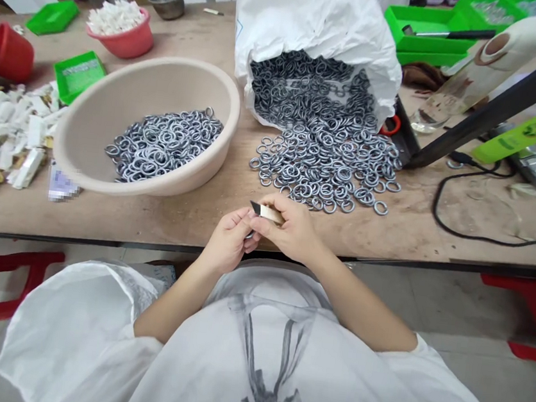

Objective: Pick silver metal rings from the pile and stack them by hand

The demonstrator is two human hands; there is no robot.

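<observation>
Close together at the table's front edge, my two hands meet just above the wood. My right hand (296, 230) is closed around a small knife (271, 213) with a pale handle and a dark, slanted blade that points left. The fingers of my left hand (229, 242) pinch a grey ring (249, 234), mostly covered by the fingertips. Just beyond the hands, many loose grey rings (330, 163) spill from a white woven sack (317, 19) lying on its side. To the left, a beige basin (77, 134) holds more rings.
White pieces (15, 127) lie heaped at the far left, near a green tray (79, 76) and a red bowl (126, 40) of white parts. A black slanted post (498, 92) and a black cable (486, 240) are on the right. An open white bag (64, 326) hangs below the table edge.
</observation>
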